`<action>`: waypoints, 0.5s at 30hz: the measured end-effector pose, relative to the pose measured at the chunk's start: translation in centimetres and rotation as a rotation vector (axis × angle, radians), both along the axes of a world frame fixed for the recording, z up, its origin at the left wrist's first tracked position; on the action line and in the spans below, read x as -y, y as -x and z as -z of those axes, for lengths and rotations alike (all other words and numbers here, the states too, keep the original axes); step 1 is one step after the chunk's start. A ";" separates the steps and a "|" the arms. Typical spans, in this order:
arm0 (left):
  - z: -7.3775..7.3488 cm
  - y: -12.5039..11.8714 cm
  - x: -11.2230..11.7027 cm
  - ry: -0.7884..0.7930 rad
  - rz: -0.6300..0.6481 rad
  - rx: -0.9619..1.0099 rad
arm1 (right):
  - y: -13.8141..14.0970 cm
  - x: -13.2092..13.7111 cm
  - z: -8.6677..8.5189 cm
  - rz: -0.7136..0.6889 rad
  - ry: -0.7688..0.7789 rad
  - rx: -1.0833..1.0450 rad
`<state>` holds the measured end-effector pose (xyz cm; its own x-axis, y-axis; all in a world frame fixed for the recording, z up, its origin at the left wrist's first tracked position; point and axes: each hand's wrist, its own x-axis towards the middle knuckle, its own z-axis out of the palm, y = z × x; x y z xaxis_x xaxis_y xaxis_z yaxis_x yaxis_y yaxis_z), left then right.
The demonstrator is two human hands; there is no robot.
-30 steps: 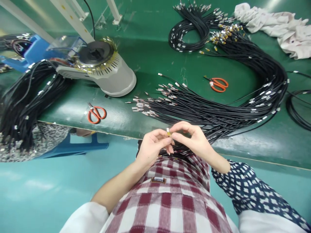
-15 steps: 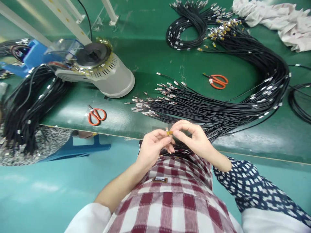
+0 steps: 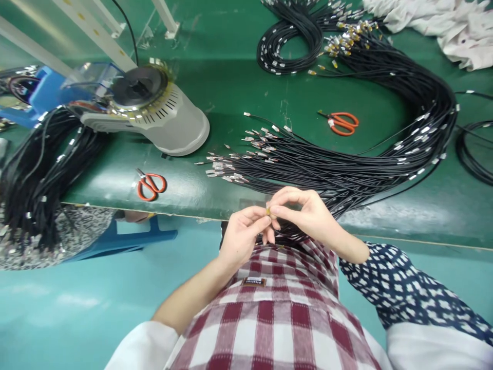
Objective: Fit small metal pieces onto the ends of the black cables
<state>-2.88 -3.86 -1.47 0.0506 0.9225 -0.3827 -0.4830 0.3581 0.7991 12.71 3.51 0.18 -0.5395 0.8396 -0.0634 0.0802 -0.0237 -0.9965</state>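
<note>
Left hand [image 3: 242,232] and right hand [image 3: 308,213] both pinching a small yellow piece [image 3: 268,211] between them, near the edge of the green bench [image 3: 231,97]. Light, steady pinch probably serves best, avoiding any tug on the black cables [image 3: 327,172] just beyond.

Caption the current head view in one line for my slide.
Left hand and right hand hold a small yellow piece near black cables on a green bench.

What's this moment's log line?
Left hand: pinching small yellow piece | Right hand: pinching same piece | Black cable bundle: on green tabletop | Two orange-handled scissors: lying unheld
</note>
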 end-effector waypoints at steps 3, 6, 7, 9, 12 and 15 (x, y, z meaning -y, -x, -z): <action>0.0 0.0 -0.1 0.005 0.056 0.016 | -0.1 -0.1 0.2 -0.037 -0.006 -0.027; 0.0 -0.1 -0.3 0.013 0.066 0.021 | 0.1 0.5 0.4 0.000 -0.094 -0.027; 0.1 -0.2 -0.3 0.014 0.050 0.021 | 0.2 0.7 0.4 0.032 -0.140 -0.011; 0.2 -0.2 -0.3 0.015 0.012 0.017 | 0.3 1.1 0.2 0.087 -0.231 0.030; 0.3 -0.3 -0.1 -0.009 -0.011 0.008 | 0.1 1.0 -0.2 0.051 -0.196 0.038; 0.5 -0.3 0.1 -0.040 0.003 0.018 | -0.3 -0.1 -0.3 -0.083 0.003 0.035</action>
<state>-2.53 -3.98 -1.96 0.0599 0.9367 -0.3449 -0.4967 0.3277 0.8037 13.02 3.65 0.43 -0.6045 0.7919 -0.0859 0.1170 -0.0184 -0.9930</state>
